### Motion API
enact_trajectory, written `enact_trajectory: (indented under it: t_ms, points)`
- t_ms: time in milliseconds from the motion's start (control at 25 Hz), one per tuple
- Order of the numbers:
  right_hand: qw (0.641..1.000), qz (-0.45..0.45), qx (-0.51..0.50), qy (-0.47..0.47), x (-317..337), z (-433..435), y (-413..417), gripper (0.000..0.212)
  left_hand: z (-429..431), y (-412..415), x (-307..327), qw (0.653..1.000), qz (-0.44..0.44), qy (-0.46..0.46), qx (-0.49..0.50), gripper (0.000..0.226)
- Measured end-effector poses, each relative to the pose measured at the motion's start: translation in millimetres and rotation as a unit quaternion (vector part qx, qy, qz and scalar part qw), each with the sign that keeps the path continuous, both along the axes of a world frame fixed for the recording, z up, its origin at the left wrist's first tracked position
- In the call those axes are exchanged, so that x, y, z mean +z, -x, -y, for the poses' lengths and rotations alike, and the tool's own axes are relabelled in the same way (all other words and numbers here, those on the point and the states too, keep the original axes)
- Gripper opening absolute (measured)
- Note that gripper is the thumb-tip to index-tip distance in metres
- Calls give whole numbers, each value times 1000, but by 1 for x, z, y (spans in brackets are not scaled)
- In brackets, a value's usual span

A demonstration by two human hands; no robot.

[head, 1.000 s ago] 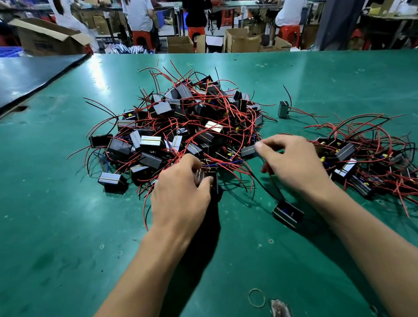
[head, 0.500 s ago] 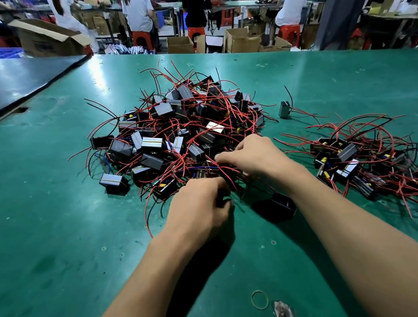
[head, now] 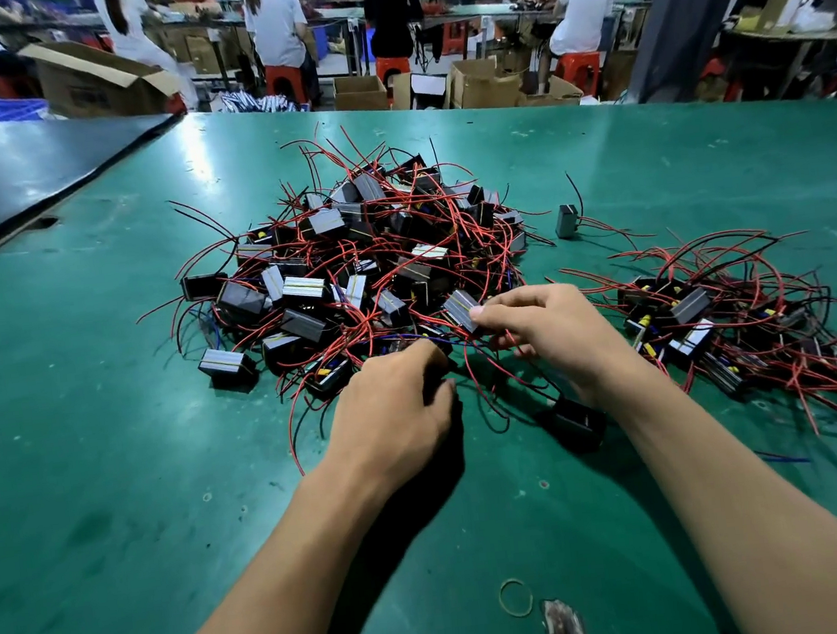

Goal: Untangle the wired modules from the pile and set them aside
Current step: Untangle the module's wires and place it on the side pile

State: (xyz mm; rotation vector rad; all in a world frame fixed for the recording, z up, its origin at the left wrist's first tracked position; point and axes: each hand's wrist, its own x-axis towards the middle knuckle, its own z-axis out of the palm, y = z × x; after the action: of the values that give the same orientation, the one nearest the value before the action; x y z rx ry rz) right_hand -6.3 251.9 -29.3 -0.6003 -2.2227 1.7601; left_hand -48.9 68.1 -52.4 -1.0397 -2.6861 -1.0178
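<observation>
Now both hands work one tangle at the near edge of the big pile [head: 365,270] on the green table [head: 110,452]. Right hand [head: 552,333] has its fingers curled and pinches a grey module [head: 462,309] at the pile's rim with the thumb tip, red wires [head: 467,363] running down between the two hands. Left hand [head: 394,402] is curled just beside it, knuckles up, fingertips among the wires; the back of the hand hides the grip, so cannot tell what it holds. Sorted heap [head: 742,324] lies well apart to the right, and a black module [head: 577,421] sits by the right wrist. Judged step: freeing the grey module's leads. Best to pin the neighbours with the left, lift slowly and follow each wire out of its loop. A hard yank would likely drag other modules along or strain the leads. Then carry it right to the heap
</observation>
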Motion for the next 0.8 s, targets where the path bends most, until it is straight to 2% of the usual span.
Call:
enact_trajectory:
  t_ms: [120,200,280,440,640,800]
  points:
    - [998,28,35,53,0,5,5,14,-1,1,0,997,16,-73,22,27]
    - [993,63,64,77,5,8,9,19,-1,2,0,997,15,-67,30,46]
    - [990,92,42,99,9,10,17,31,-1,4,-1,998,-11,-39,38,55]
    - [984,101,16,144,12,11,31,24,0,3,0,998,-34,-48,28,40]
    - [981,134,37,136,10,7,31,21,-1,4,-3,998,-34,-47,33,39]
    - [989,53,17,137,17,2,28,27,-1,7,-6,997,-51,-30,40,45]
